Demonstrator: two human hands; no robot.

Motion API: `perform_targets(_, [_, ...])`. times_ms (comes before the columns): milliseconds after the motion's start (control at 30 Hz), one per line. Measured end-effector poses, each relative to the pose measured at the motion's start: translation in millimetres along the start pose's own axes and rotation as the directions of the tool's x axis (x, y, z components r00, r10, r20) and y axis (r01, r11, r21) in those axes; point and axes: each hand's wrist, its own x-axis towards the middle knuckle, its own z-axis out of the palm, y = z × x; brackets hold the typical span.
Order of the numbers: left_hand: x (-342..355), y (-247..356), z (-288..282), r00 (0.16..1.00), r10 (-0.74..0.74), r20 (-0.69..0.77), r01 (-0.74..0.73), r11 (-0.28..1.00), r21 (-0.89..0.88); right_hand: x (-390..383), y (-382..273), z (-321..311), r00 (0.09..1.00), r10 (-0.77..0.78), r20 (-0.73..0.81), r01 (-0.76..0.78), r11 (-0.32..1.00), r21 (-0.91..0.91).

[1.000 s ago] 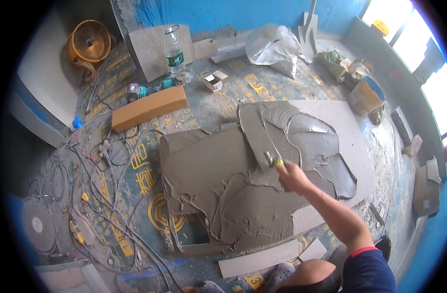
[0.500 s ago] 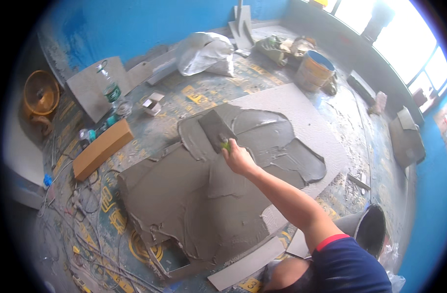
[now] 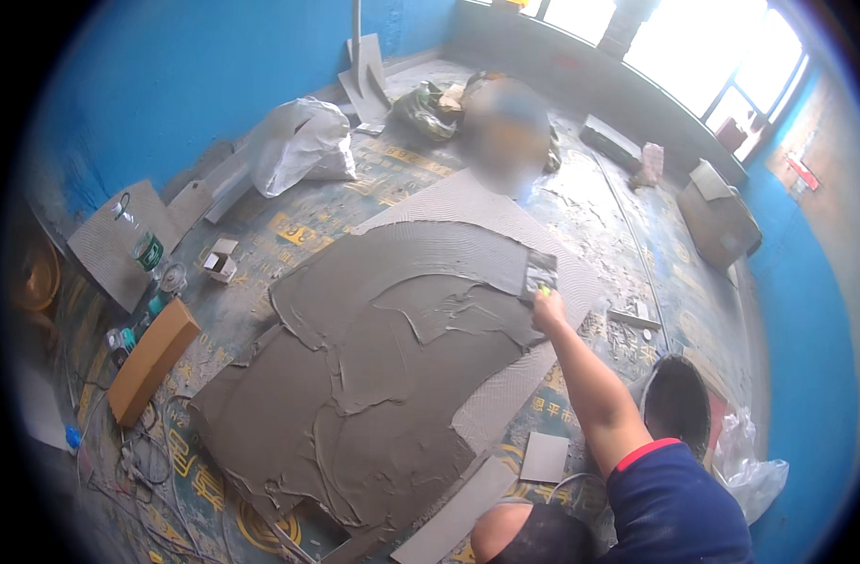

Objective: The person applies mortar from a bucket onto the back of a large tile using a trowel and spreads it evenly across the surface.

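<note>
The right hand [image 3: 547, 312] was closed around the green handle of a trowel [image 3: 541, 269], with no visible gap between fingers and grip. The left hand was out of view, so its state could not be told. The trowel was at the right end of the grey mortar [image 3: 373, 324], near the bare margin of the ribbed panel [image 3: 481, 195].

Compared with half a second earlier, the trowel had travelled from the far left part of the coat to its right end. A smooth, curved band had replaced the raised patches along the far side. The result, as judged from the surface finish, was a more even coat there; the nearer area retained laps and ridges.

The mortar was dense, wet-looking and matt, with torn, irregular edges. The exposed panel was pale and finely grooved. A flat, narrow strip [image 3: 460, 512] lay along the near edge, and a small, smooth rectangular piece [image 3: 545, 458] lay beside it. A dark, round-mouthed bucket [image 3: 676, 404] stood near the right forearm
</note>
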Motion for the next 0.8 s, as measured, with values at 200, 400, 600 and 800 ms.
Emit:
perform_targets(200, [-21.3,8.7,3.2,1.0,0.01,-0.012,-0.009,0.998,0.066,-121.5,-25.9,-1.9,0.892,0.092,0.442,-0.39,0.649,0.653])
perform_targets(400, [-35.9,18.0,-1.9,1.0,-0.022,0.008,0.022,1.0,0.018,-258.0,-116.6,59.9,0.702,-0.249,0.667,-0.271,0.773,0.574])
perform_targets(600, [-40.0,31.0,-2.1,0.987,-0.134,-0.088,0.129,0.99,-0.058,-392.3,-127.8,91.4,0.45,-0.441,0.776,0.177,0.896,0.407])
perform_targets(800, [-41.7,35.9,8.6,0.982,-0.143,-0.12,0.143,0.99,-0.011,-462.0,-108.4,62.3,0.058,-0.522,0.851,0.617,0.689,0.381])
